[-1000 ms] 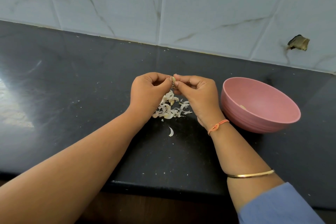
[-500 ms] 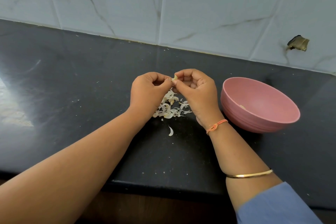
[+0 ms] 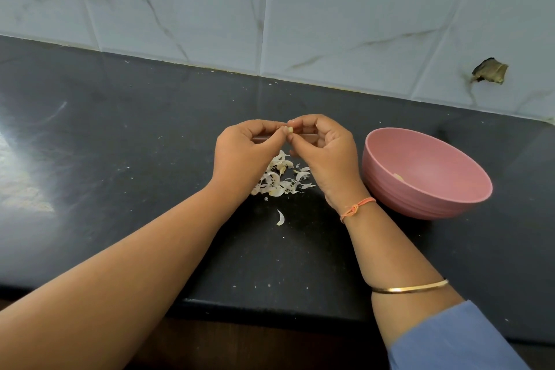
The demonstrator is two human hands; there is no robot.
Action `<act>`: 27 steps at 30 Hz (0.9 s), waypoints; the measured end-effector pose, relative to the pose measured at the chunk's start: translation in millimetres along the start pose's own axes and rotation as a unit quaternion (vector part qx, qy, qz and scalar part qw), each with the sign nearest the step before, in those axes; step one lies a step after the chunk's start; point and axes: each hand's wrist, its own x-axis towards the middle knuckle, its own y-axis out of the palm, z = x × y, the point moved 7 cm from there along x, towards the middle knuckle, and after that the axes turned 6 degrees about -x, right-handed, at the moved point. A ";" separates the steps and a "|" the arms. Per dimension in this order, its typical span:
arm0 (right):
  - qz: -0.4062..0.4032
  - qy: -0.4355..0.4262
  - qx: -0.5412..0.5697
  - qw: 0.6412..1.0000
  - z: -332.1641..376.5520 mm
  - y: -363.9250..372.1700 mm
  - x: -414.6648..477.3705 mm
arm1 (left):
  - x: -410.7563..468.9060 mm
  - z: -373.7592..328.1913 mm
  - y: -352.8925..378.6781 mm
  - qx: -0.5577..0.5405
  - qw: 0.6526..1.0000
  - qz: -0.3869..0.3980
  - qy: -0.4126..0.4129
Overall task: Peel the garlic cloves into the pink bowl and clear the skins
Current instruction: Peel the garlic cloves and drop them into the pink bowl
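a: where was the garlic clove [image 3: 290, 129]?
b: pinched between curled fingertips of the left hand [image 3: 243, 153] and right hand [image 3: 324, 156], above the skins [image 3: 279, 180], beside the pink bowl [image 3: 399, 198].

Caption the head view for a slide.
A garlic clove pinched between left hand and right hand, over skins on a dark counter beside a pink bowl.
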 end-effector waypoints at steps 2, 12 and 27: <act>0.007 0.004 0.000 1.000 -0.2 2.1 -1.0 | 1.1 0.6 -1.9 0.013 1.000 -0.009 0.007; -0.001 0.032 0.013 0.999 -2.9 2.0 -2.1 | 1.8 -0.9 -1.2 0.064 0.998 -0.008 0.027; -0.051 0.086 0.141 0.985 -8.0 -7.7 -0.7 | -1.1 2.9 4.3 0.014 1.000 0.025 0.001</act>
